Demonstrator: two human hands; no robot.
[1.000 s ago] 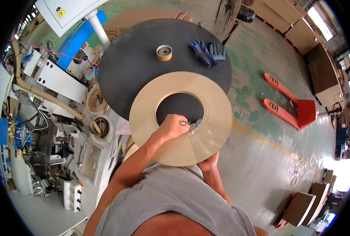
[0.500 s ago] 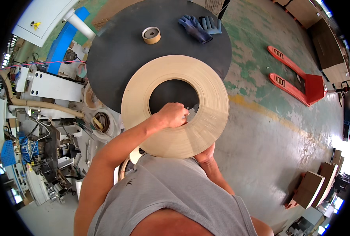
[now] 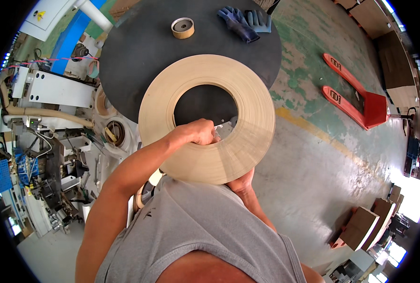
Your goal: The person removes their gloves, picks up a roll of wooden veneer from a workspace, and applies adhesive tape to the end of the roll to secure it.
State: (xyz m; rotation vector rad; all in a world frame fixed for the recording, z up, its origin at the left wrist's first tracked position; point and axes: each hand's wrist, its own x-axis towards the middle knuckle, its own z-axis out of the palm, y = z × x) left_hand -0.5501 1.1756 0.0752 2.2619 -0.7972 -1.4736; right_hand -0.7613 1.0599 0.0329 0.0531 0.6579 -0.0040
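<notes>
A large, flat, cream roll of edge banding (image 3: 172,89) with a wide round hole lies partly over the dark round table (image 3: 125,61) and juts out toward my body. My left hand (image 3: 203,132) is closed at the near side of the hole, its fingers curled down over the inner rim. Just right of the fist a glossy, clear patch like film shows; whether the fingers also pinch it is hidden. Under the roll's near right edge, my right hand (image 3: 243,181) holds it from below, with most of its fingers out of sight.
On the table's far part are a small round ring-shaped piece (image 3: 183,28) and a pair of blue work gloves (image 3: 240,23). Machinery with white panels (image 3: 61,89) and hoses stands at left. A red pallet jack (image 3: 373,108) and stacked boards (image 3: 358,228) are on the right.
The roll has shifted slightly left and farther from me in the view, with both hands keeping to it. The whole view has also moved a little.
</notes>
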